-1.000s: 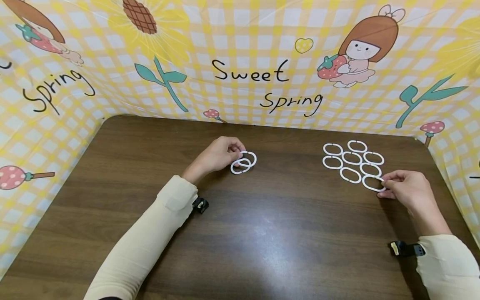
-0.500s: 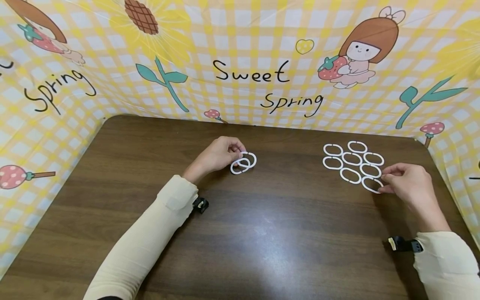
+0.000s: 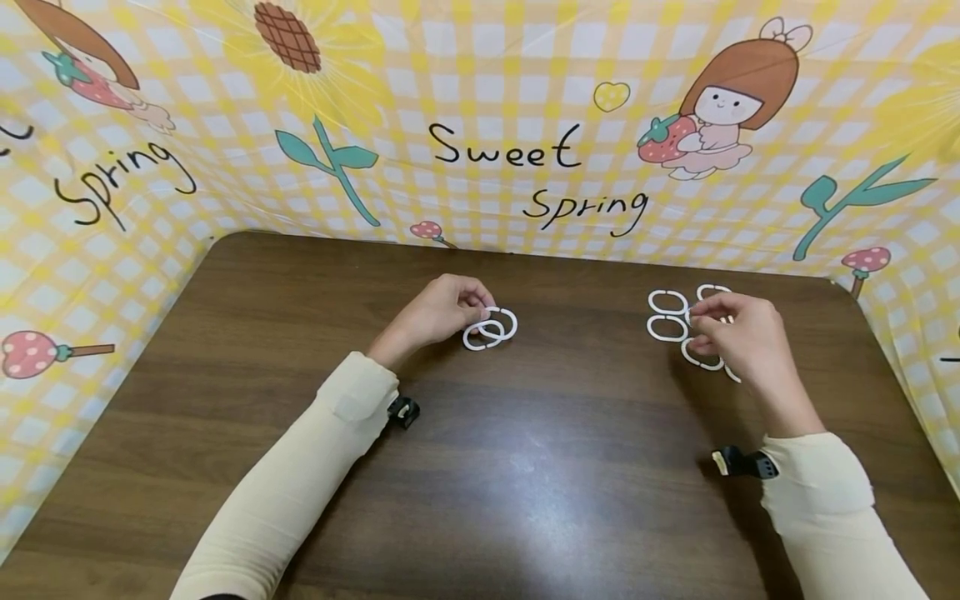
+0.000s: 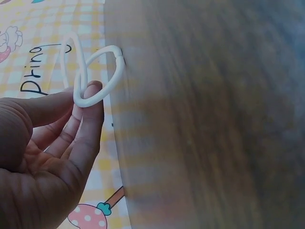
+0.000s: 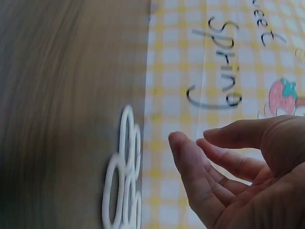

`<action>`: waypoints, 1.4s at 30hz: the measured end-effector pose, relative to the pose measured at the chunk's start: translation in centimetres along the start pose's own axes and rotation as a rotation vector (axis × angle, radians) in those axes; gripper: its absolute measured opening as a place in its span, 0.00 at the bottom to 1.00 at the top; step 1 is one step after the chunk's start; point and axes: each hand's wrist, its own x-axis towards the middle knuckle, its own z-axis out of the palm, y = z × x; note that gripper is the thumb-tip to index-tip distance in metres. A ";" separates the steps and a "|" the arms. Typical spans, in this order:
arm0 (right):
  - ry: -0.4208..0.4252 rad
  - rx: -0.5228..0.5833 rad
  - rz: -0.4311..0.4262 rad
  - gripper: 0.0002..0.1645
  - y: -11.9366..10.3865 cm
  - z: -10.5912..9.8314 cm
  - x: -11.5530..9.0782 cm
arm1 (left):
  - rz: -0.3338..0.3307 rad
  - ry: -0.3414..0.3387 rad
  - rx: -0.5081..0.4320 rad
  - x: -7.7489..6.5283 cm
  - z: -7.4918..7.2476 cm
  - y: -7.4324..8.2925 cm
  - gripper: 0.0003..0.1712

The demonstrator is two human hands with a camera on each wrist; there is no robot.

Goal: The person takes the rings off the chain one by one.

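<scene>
My left hand pinches a white oval ring between thumb and fingers. A second white ring hangs through it, so the two are linked; in the left wrist view the linked ring loops off the fingertips. My right hand hovers over a group of loose white rings at the back right, hiding several of them. As the right wrist view shows, the thumb and fingers of that hand are bent and apart, with nothing between them. Each ring shows a small slit.
The loose rings lie flat and close together on a dark brown wooden table. A yellow checked cloth with printed cartoons rises behind the table and along its sides.
My right hand has let go of the nearest right ring and moved left and back over the group. The left hand stays in place with the linked rings.
</scene>
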 end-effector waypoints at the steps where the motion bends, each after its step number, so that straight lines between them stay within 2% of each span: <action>1: -0.002 0.008 -0.008 0.15 -0.4 0.4 0.1 | 0.003 0.000 0.003 0.0 0.0 0.0 0.08; 11: -0.080 0.129 -0.075 0.13 -4.1 5.1 0.6 | 0.002 0.011 0.000 0.0 0.2 -0.2 0.08; 25: -0.193 0.252 -0.064 0.11 -7.0 11.9 1.5 | 0.023 0.032 0.027 0.0 0.3 -0.3 0.07; 34: -0.215 0.371 -0.038 0.12 -8.1 14.1 1.5 | 0.022 0.040 0.025 0.2 0.4 -0.3 0.07; 42: -0.230 0.413 -0.008 0.11 -8.3 15.6 1.6 | 0.021 0.042 0.012 0.2 0.4 -0.1 0.06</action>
